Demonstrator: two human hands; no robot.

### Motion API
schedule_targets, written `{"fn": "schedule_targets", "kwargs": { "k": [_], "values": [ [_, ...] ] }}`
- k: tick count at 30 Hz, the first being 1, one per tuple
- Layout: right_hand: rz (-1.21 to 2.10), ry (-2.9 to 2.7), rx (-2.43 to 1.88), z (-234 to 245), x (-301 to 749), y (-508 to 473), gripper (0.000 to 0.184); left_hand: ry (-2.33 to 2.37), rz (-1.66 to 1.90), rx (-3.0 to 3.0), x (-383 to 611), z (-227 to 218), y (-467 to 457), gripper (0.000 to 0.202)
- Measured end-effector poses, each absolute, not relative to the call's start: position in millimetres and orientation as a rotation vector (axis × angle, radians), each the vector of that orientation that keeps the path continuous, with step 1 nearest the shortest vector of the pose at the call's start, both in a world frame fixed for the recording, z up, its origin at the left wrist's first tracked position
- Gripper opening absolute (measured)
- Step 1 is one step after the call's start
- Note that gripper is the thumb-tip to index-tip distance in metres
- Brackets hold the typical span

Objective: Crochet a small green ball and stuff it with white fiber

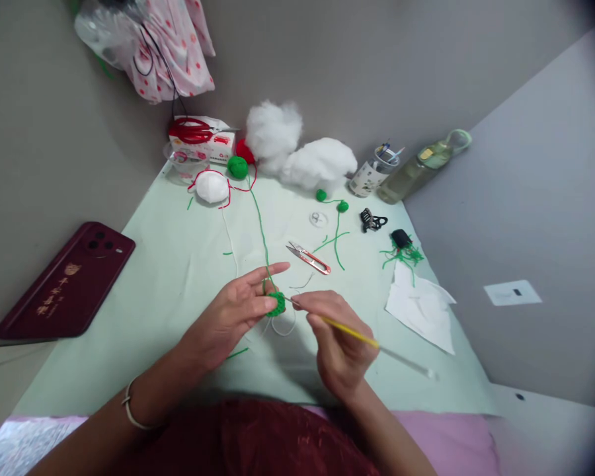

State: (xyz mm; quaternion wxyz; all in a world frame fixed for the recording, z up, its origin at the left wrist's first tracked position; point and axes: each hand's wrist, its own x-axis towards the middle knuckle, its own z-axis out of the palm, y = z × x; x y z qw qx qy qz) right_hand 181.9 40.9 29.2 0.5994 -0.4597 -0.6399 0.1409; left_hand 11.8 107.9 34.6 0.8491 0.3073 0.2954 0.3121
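My left hand [238,307] pinches a small green crocheted piece [276,305] above the pale green table [178,264], with its index finger stretched out. Green yarn [260,228] runs over that finger and back to a green yarn ball [237,166] at the far side. My right hand [334,334] is closed round a yellow-handled crochet hook [357,335] whose tip meets the green piece. A white strand loops on the table just under the piece.
Thread snips [308,258] lie just beyond my hands. Farther back are a white yarn ball [212,186], white stuffing [297,149], red scissors [193,130] on a box, a pen cup [374,173] and a bottle [419,166]. A red phone [67,281] sits left, white paper [421,307] right.
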Motion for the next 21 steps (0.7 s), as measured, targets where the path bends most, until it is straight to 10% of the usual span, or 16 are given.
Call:
{"fn": "schedule_targets", "kwargs": {
  "k": [8,21],
  "values": [
    [0.846,-1.138,-0.98,30.9,184.7,46.0,0.017,0.642,0.663,0.841,8.4,30.3,104.2,0.056],
    [0.126,-1.511,-1.18,22.5,175.3,40.1,0.031,0.61,0.646,0.517,22.8,33.1,102.2,0.044]
  ]
}}
